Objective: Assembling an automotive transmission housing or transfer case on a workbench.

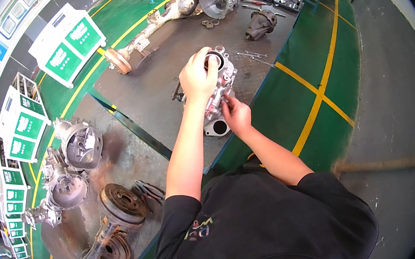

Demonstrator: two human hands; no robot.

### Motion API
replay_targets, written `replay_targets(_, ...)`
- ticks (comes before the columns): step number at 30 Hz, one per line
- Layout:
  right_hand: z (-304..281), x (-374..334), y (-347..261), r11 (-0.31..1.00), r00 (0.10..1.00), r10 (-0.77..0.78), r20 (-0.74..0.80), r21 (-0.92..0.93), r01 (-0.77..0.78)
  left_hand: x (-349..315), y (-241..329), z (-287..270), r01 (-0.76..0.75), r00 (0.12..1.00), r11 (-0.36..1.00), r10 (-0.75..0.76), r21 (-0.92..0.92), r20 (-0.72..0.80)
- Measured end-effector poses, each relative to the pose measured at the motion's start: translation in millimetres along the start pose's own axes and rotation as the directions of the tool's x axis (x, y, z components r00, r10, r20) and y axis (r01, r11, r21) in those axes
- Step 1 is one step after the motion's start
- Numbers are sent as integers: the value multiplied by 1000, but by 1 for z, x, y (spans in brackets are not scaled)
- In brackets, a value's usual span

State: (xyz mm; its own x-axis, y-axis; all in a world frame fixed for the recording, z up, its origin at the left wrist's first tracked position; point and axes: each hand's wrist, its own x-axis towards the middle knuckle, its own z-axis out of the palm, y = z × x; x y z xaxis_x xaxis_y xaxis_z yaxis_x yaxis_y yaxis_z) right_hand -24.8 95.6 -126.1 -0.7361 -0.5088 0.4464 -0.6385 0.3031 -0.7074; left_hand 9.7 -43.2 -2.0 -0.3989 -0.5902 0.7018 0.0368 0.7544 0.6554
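Frame centre: left hand clenched over the black ring, steadying the aluminium gearbox housing; right hand fingers pinched its flank.

Alu gearbox housing, silver-grey cast metal w/ ribs, bolt bosses and dirty patches, lies on the grey steel bench top near its right edge, roughly mid-scene. Long axis runs near-to-far. Round bore at its near end faces up, dark inside. At the far end sits a dark ring, black w/ a lighter inner rim, seated on top of the housing's upper opening, partly hidden by fingers. Housing's mid part is covered, so detail there can't be told.
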Motion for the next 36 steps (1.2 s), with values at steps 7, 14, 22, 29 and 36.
replay_targets(7, -10, 19, 15, 998, 984, 46, 175, 45, -55, 2, -1, -1, -7, 1000, 1000, 7, 9, 18)
replay_targets(14, -6, 7, 17, 984, 980, 84, 180, 140, -110, 3, 2, -3, 13, 999, 1000, -13, 20, 40)
replay_targets(22, -24, 27, 6, 996, 957, 85, 278, -17, -83, 3, 3, -5, 26, 999, 999, -27, 23, 20)
replay_targets(29, -45, 67, -4, 951, 708, 193, 680, 47, -305, 1, 1, -2, -10, 1000, 999, 10, 39, 1)
replay_targets(36, -27, 61, 13, 550, 549, 359, 755, 304, -778, 1, 3, 0, -9, 1000, 999, 10, 37, -5)
